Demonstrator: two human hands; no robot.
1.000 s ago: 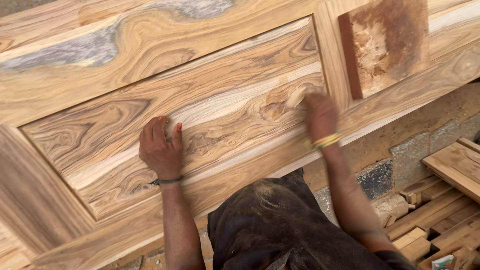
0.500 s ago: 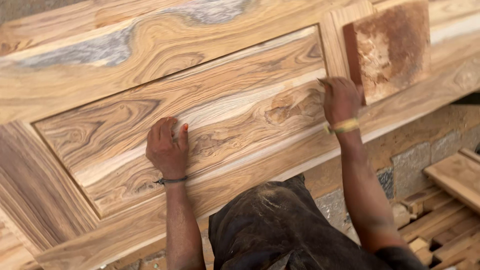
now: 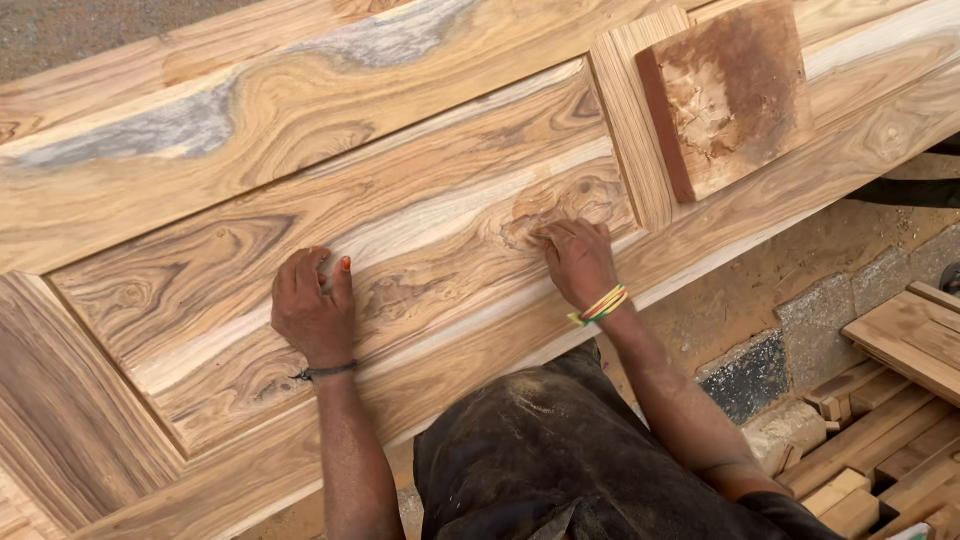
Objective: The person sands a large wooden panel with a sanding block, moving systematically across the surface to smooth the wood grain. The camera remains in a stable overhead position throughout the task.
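A large wooden door [image 3: 300, 110] with strong swirling grain lies flat in front of me. My left hand [image 3: 313, 305] rests palm-down on its recessed panel [image 3: 200, 290], fingers together and holding nothing. My right hand [image 3: 578, 258] presses its bent fingers onto the panel beside a knot [image 3: 560, 200] in the grain. A small pale piece seen earlier in that hand is now hidden under the fingers. A square wooden block [image 3: 730, 95] smeared with brown paste lies on the door's frame, up and to the right of my right hand.
My dark, dusty clothing [image 3: 540, 460] fills the lower middle. Below the door's near edge are sandy ground and grey stone blocks [image 3: 745, 375]. Several short timber offcuts [image 3: 880, 430] are stacked at the lower right.
My right hand went from the panel's right end up to the paste-smeared block, then came back down left onto the knot. My left hand stayed in place.
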